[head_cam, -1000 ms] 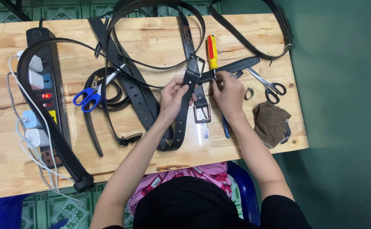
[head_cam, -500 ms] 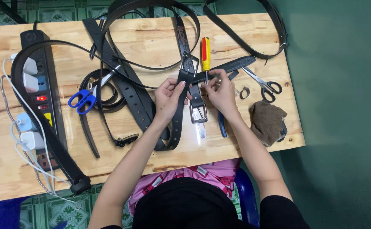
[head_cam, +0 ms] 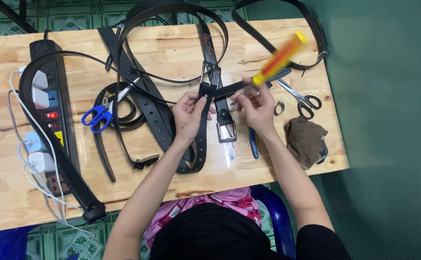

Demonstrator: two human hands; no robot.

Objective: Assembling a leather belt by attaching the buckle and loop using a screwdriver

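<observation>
Bench [head_cam: 181, 53]: wooden, strewn with belts.
Power strip [head_cam: 51, 103]: far left, chargers plugged in.
Belt [head_cam: 201, 130]: black, mid-bench, upper end pinched in left hand [head_cam: 190, 115].
Right hand [head_cam: 254, 107]: closed around screwdriver [head_cam: 278, 58], yellow-orange handle raised, blurred.
Blue scissors [head_cam: 97, 115]: left of belt.

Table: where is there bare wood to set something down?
Bare wood lies on the table inside the big belt loop, along the near edge between the power strip and the left hand, and at the far-left corner. It is crowded around both hands, the blue scissors and the cloth.
</observation>
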